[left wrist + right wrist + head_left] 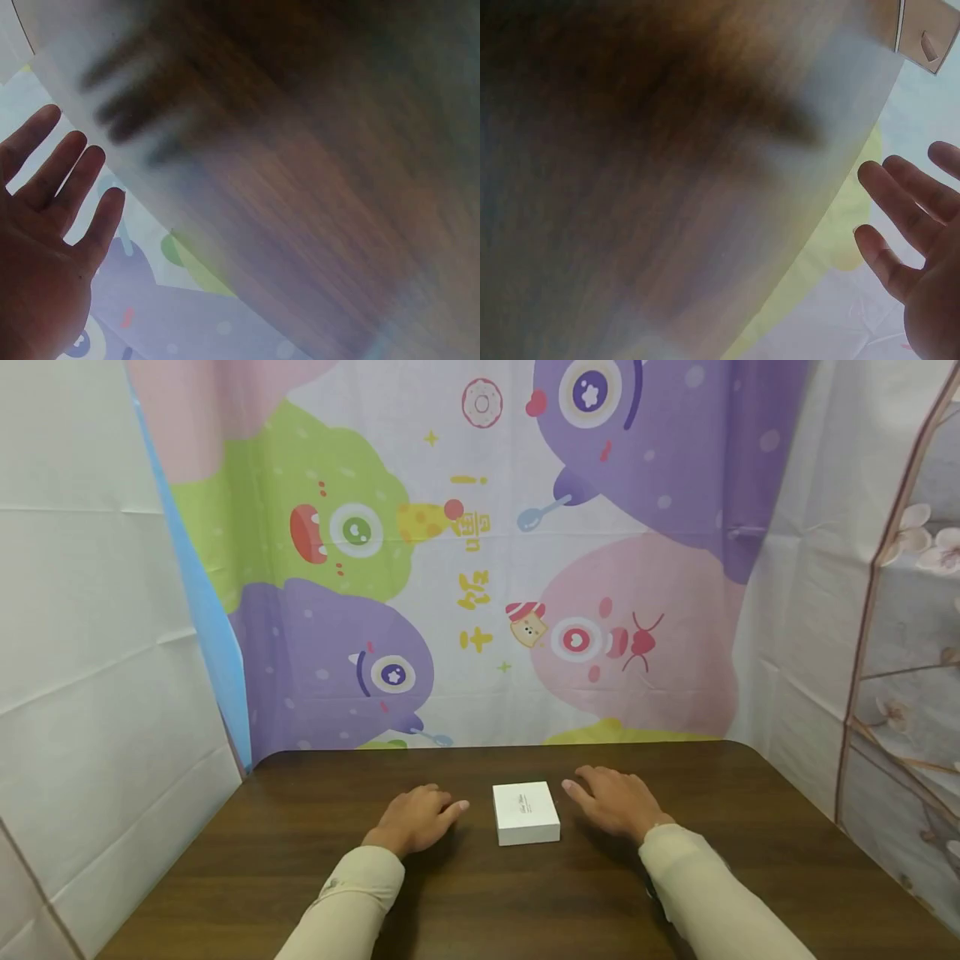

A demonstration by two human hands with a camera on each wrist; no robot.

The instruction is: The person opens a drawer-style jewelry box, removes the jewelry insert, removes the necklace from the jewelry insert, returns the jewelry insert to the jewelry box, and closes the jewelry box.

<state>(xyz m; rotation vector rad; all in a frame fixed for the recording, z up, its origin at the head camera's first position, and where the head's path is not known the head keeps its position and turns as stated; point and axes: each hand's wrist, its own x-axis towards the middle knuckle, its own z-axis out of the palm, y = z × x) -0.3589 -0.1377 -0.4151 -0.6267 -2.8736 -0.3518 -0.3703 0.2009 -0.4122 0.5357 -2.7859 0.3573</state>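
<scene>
A small white box [525, 814] with dark script lettering on its lid lies on the brown wooden table, between the two hands in the head view. To its left is my left hand [417, 820], a gap away from the box, holding nothing; its fingers [75, 169] look spread and relaxed in the left wrist view. My right hand [617, 802] hovers close to the box's right side, thumb toward it. In the right wrist view the right fingers [904, 191] are extended and apart, with no object between them.
The table [465, 902] has a dark wood grain and rounded far corners. Behind it hangs a curtain [480, 693] printed with cartoon monsters. Pale cloth panels stand on the left [97, 652] and the right [802, 610]. Cream sleeves [352, 902] cover both forearms.
</scene>
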